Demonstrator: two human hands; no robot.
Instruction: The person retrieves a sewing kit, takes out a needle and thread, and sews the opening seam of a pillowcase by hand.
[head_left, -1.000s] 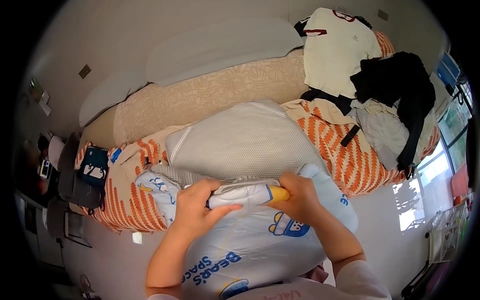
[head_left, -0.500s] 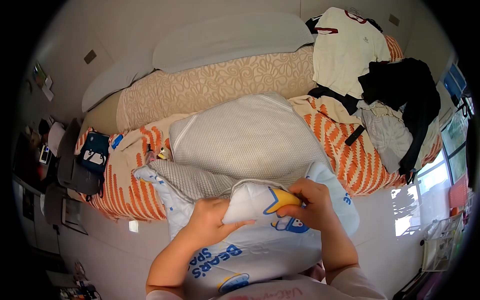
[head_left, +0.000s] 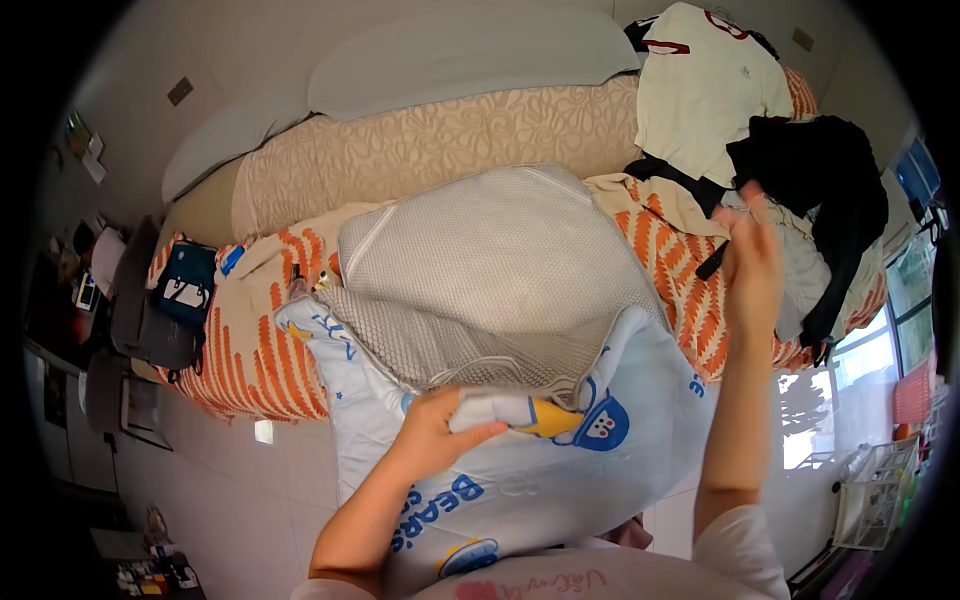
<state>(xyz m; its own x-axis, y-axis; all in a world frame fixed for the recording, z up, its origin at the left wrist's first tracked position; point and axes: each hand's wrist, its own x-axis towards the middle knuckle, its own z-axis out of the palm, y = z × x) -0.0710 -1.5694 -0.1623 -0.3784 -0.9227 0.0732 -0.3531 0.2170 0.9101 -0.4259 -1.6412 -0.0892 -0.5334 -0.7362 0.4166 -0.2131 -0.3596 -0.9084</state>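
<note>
My left hand (head_left: pixel 435 435) is closed, thumb on top, on a folded edge of a pale blue bear-print fabric cover (head_left: pixel 540 500) spread toward my body. Blue lettering and a cartoon bear show on it. Beyond its open edge bulges a grey mesh-textured pad (head_left: pixel 480 250), its far end resting on the sofa. My right hand (head_left: pixel 755 250) is raised, away from the cover. It is smeared by motion, but its fingers look apart with nothing in them. Behind it in the view lie a black remote (head_left: pixel 711 262) and a grey garment (head_left: pixel 797 262).
The sofa has an orange-patterned throw (head_left: pixel 265 345) and a patterned beige backrest (head_left: pixel 440 150). On the right lie a cream T-shirt (head_left: pixel 705 100) and black clothing (head_left: pixel 815 170). A dark teal bag (head_left: pixel 186 280) sits at the left. A white rack (head_left: pixel 875 490) stands on the floor at right.
My right hand has let go of the cover's edge and moved up and to the right. The edge has dropped on that side, while my left hand still grips it.
</note>
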